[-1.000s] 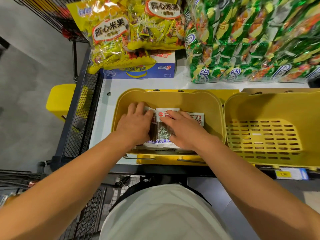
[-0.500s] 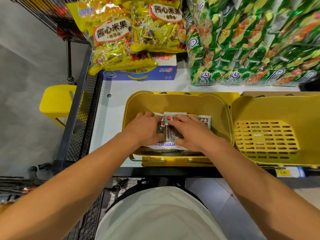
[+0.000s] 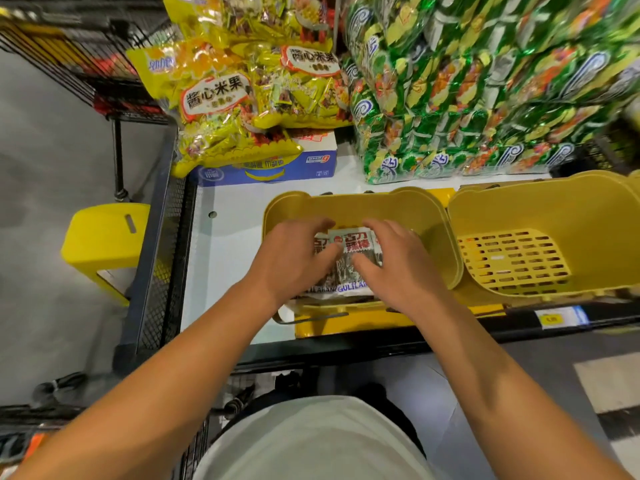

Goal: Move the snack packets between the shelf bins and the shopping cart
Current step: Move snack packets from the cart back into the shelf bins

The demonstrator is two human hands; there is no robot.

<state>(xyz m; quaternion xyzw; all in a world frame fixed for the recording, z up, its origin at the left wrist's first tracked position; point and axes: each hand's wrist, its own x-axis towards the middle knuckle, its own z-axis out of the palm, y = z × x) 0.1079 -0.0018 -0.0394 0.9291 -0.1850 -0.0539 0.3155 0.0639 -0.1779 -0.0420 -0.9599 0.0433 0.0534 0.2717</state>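
Inside the yellow bin, both hands' fingers curl round the stacked snack packets, which could slide apart if lifted unevenly.

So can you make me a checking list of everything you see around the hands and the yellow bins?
Surface: white shelf, bare patch left of the bins.
Job's things: snack packets lie in the left yellow bin; right yellow bin shows only its slotted floor.
Clutter: yellow rice cracker bags on a blue box; green snack bags stacked behind.
Grippers: left hand and right hand both rest on the packets, fingers curled over them.
Cables: nothing seen.
Surroundings: yellow stool, wire mesh side panel, price tag, grey floor.
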